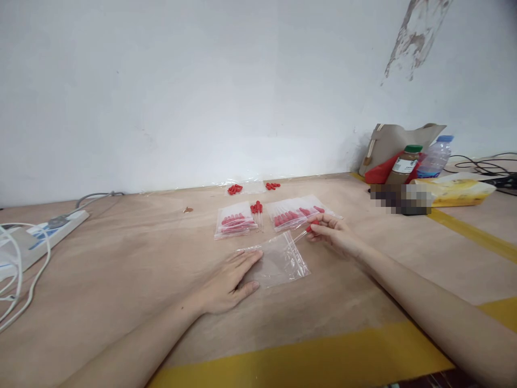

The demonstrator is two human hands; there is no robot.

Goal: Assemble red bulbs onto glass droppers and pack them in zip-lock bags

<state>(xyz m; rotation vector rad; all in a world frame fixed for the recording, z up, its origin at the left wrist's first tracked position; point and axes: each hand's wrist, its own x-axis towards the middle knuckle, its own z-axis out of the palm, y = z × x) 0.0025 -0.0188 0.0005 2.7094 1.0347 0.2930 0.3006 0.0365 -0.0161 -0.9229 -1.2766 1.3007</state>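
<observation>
My left hand (232, 280) lies flat with fingers apart, its fingertips on a clear zip-lock bag (278, 261) spread on the table. Between thumb and fingers my right hand (333, 233) pinches a dropper by its red bulb (311, 227); the thin clear tube points left to the bag's zip edge. I cannot tell whether its tip is inside. Several loose droppers (257, 209) with red bulbs lie beyond the bag. On their left is a stack of bagged droppers (235, 221), and on their right a fanned row of bagged droppers (291, 213).
Red bulbs (235, 189) and more red bulbs (273, 186) lie by the wall with clear plastic. A power strip (44, 237) with white cables is at left. At right stand a grey bag (398, 140), a green-capped bottle (406, 161), a water bottle (438, 156) and a yellow tissue pack (460, 189).
</observation>
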